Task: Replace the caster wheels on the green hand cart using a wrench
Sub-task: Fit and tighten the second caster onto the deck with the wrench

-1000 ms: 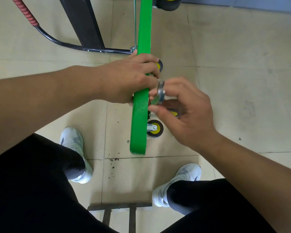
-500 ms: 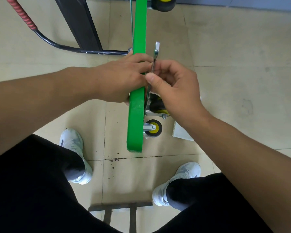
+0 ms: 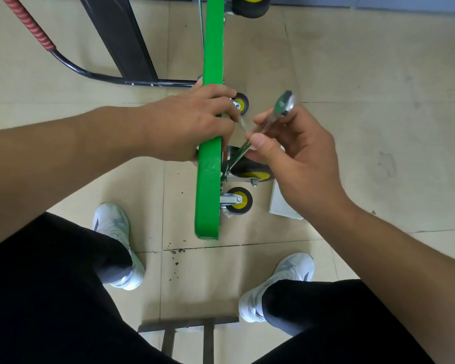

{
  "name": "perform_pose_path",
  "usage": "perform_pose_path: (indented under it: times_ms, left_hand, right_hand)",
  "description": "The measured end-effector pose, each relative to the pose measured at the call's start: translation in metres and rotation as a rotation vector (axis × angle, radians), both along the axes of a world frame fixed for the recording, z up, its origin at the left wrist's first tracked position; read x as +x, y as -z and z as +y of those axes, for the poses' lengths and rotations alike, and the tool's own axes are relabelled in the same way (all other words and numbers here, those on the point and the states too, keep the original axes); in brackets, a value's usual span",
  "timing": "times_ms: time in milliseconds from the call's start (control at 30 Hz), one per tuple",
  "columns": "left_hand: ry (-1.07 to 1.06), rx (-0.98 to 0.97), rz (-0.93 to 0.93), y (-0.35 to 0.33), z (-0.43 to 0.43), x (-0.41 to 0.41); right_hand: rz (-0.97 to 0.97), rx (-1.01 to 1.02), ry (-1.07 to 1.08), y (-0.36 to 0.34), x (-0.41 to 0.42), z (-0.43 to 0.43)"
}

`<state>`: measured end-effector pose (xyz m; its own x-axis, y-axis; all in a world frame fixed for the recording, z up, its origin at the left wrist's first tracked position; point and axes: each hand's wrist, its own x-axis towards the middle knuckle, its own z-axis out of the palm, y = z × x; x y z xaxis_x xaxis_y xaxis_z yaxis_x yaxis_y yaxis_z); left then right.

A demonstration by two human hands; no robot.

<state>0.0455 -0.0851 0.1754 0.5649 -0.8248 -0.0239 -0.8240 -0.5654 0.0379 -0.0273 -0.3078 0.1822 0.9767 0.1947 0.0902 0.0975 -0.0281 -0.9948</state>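
Observation:
The green hand cart point(image 3: 208, 195) stands on its edge on the tiled floor between my feet. My left hand point(image 3: 192, 124) grips its green deck from the left, fingers curled over the top edge. My right hand point(image 3: 297, 158) pinches a silver wrench point(image 3: 263, 127) by its shaft, thumb on top. The wrench slants from upper right down to the base of a large caster wheel point(image 3: 252, 170) with a yellow hub on the cart's underside. Two small yellow-hub casters point(image 3: 238, 200) point(image 3: 241, 103) sit below and above it. Another big wheel point(image 3: 251, 5) is at the top edge.
The cart's black handle with a red grip point(image 3: 29, 30) lies to the left, joined to a black panel point(image 3: 118, 35). A white packet point(image 3: 281, 206) rests on the floor right of the wheels. My white shoes point(image 3: 113, 227) point(image 3: 281, 279) flank a metal frame point(image 3: 187, 332) near the bottom.
My right hand has swung the wrench's free end from upright beside the deck out to the right and down. My left hand has kept its grip on the deck.

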Motion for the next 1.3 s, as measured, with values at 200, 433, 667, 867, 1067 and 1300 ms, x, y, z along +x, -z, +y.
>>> perform_pose_path:
  times_ms: [200,433,667,867,1067,1300]
  left_hand:
    - [-0.012,-0.004,0.038,-0.003,-0.001,-0.002]
    - [-0.006,-0.013,0.035,-0.004,-0.002,-0.001]
    - [-0.003,-0.027,0.046,-0.004,-0.003,-0.002]
    - [-0.02,-0.001,0.074,-0.005,-0.002,-0.003]
    - [-0.022,0.017,0.07,-0.005,-0.001,-0.003]
    - [-0.012,-0.002,0.051,-0.006,-0.003,-0.004]
  right_hand:
    - [-0.137,0.023,0.042,-0.003,-0.012,-0.012]
    - [-0.633,-0.308,-0.169,0.02,-0.035,-0.024]
    - [-0.808,-0.388,-0.355,0.031,-0.055,-0.025]
    - [-0.813,-0.528,-0.451,0.038,-0.063,-0.022]
    - [-0.88,-0.678,-0.456,0.057,-0.068,-0.016]
    - [-1.042,-0.693,-0.458,0.069,-0.056,-0.017]
